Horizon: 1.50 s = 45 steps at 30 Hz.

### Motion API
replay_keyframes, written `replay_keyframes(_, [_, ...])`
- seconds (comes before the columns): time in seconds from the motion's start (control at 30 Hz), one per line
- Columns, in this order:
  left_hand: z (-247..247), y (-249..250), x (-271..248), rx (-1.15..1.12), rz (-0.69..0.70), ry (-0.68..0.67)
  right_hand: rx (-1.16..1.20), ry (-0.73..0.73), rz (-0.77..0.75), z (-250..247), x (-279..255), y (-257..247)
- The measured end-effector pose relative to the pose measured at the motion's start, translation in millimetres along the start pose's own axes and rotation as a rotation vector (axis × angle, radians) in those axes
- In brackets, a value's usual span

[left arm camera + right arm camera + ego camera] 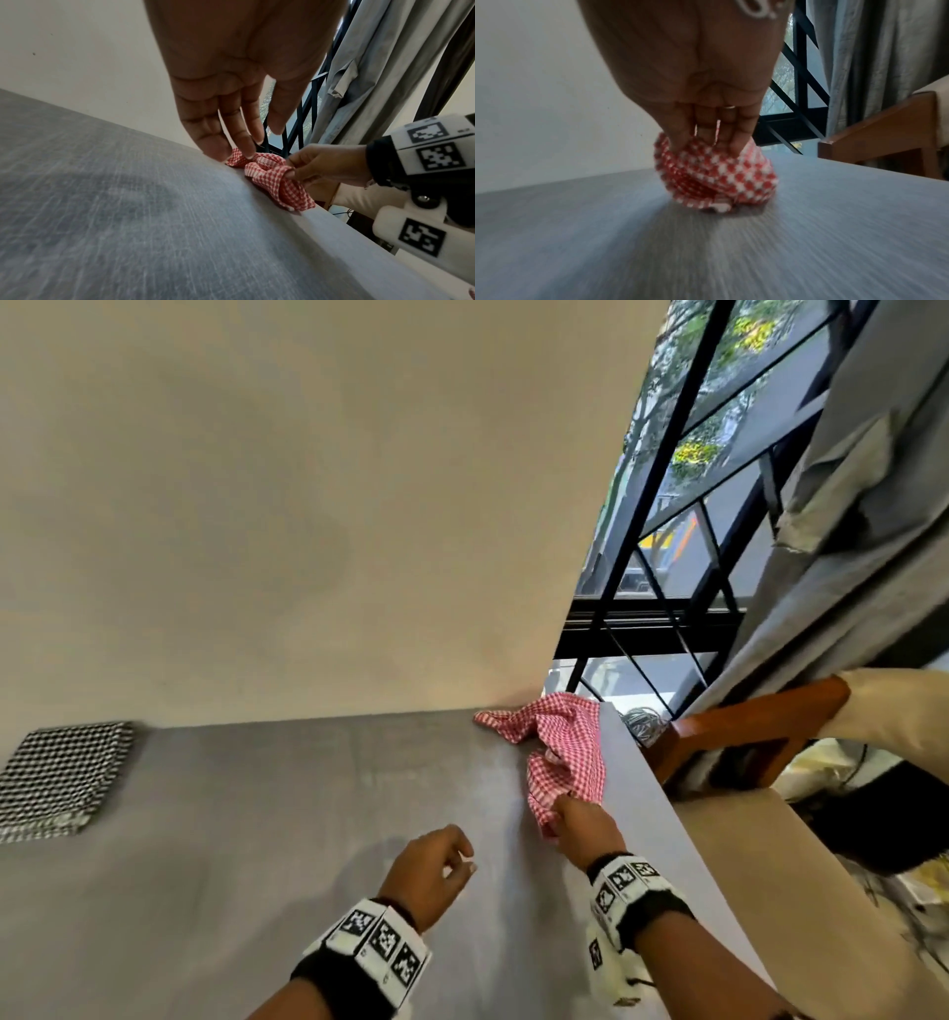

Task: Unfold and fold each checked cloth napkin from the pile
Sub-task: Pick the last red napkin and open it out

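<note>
While your right hand pinches the near end of the red checked napkin, fingers and thumb curled into the crumpled cloth, the rest of it trails toward the table's far right corner by the window grille. Held by one end, probably so it can be drawn toward the table's middle for spreading. Your left hand hovers just beside it over the table, fingers loose, holding nothing; likely waiting to take a second corner. Black checked napkin lies folded flat at the table's far left, well apart, apparently done.
</note>
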<state>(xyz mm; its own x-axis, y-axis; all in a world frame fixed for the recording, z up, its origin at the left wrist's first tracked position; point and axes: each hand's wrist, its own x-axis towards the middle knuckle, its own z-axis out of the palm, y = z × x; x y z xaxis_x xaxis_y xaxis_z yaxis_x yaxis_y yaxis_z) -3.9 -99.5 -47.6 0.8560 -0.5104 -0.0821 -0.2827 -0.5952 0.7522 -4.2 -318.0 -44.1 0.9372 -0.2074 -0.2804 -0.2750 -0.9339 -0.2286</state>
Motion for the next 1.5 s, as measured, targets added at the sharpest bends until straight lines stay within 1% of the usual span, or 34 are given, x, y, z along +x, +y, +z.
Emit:
replay_keyframes(0.1, [-3, 2, 5, -0.038, 0.074, 0.101, 0.171, 0.013, -0.194, -13, -10, -21])
replay_keyframes(0.2, [-15, 23, 7, -0.118, 0.129, 0.188, 0.29, 0.025, -0.364, -35, -26, -48])
replay_keyframes(0.3, [-30, 42, 5, -0.179, 0.126, 0.236, 0.302, 0.057, -0.498, -56, -38, -71])
replay_keyframes(0.4, [-53, 54, -3, -0.171, 0.1, 0.306, 0.244, 0.13, -0.572, -75, -50, -77])
replay_keyframes(0.5, [-76, 62, -18, -0.132, 0.1, 0.263, 0.187, 0.212, -0.573, -88, -62, -71])
replay_keyframes(0.53, [-82, 65, -24, -0.157, 0.096, 0.248, 0.186, 0.243, -0.561, -90, -66, -67])
replay_keyframes(0.6, [-88, 71, -38, -0.289, 0.04, 0.256, 0.188, 0.322, -0.549, -91, -76, -62])
replay_keyframes(0.63, [-90, 75, -44, -0.391, 0.001, 0.28, 0.198, 0.391, -0.575, -89, -82, -64])
replay_keyframes(0.7, [-91, 85, -55, -0.602, -0.064, 0.336, 0.234, 0.551, -0.694, -85, -100, -72])
replay_keyframes(0.73, [-91, 91, -60, -0.699, -0.091, 0.343, 0.266, 0.594, -0.763, -82, -111, -77])
replay_keyframes(0.77, [-91, 99, -66, -0.79, -0.117, 0.337, 0.304, 0.588, -0.827, -78, -125, -85])
replay_keyframes(0.83, [-92, 111, -74, -0.951, -0.148, 0.297, 0.378, 0.517, -0.916, -67, -147, -99])
replay_keyframes(0.9, [-97, 121, -84, -1.051, -0.153, 0.269, 0.423, 0.489, -0.921, -61, -161, -111])
replay_keyframes(1.0, [-101, 126, -97, -1.136, -0.13, 0.198, 0.515, 0.569, -0.848, -65, -164, -118])
replay_keyframes(1.03, [-103, 128, -104, -1.134, -0.116, 0.178, 0.565, 0.579, -0.814, -71, -167, -120])
replay_keyframes(1.07, [-103, 128, -105, -1.082, -0.108, 0.161, 0.633, 0.564, -0.778, -78, -165, -120])
replay_keyframes(1.13, [-102, 127, -110, -0.843, -0.099, 0.188, 0.764, 0.512, -0.726, -96, -164, -118])
replay_keyframes(1.17, [-103, 126, -114, -0.744, -0.091, 0.219, 0.82, 0.486, -0.728, -106, -165, -117])
replay_keyframes(1.2, [-105, 125, -120, -0.7, -0.085, 0.258, 0.851, 0.449, -0.751, -115, -169, -117])
replay_keyframes(1.23, [-107, 125, -123, -0.703, -0.088, 0.288, 0.831, 0.391, -0.789, -124, -174, -118])
replay_keyframes(1.27, [-111, 125, -128, -0.758, -0.097, 0.31, 0.745, 0.334, -0.834, -129, -179, -121])
replay_keyframes(1.33, [-119, 129, -132, -0.915, -0.125, 0.331, 0.43, 0.279, -0.882, -123, -187, -126])
replay_keyframes(1.37, [-124, 130, -134, -0.948, -0.128, 0.336, 0.284, 0.303, -0.887, -113, -188, -130])
replay_keyframes(1.4, [-127, 130, -135, -0.949, -0.123, 0.33, 0.216, 0.363, -0.88, -103, -189, -134])
replay_keyframes(1.43, [-131, 129, -137, -0.934, -0.107, 0.315, 0.253, 0.425, -0.868, -95, -189, -139])
replay_keyframes(1.47, [-134, 129, -138, -0.909, -0.092, 0.294, 0.361, 0.486, -0.848, -92, -188, -142])
replay_keyframes(1.5, [-137, 126, -139, -0.86, -0.073, 0.273, 0.5, 0.508, -0.824, -94, -185, -145])
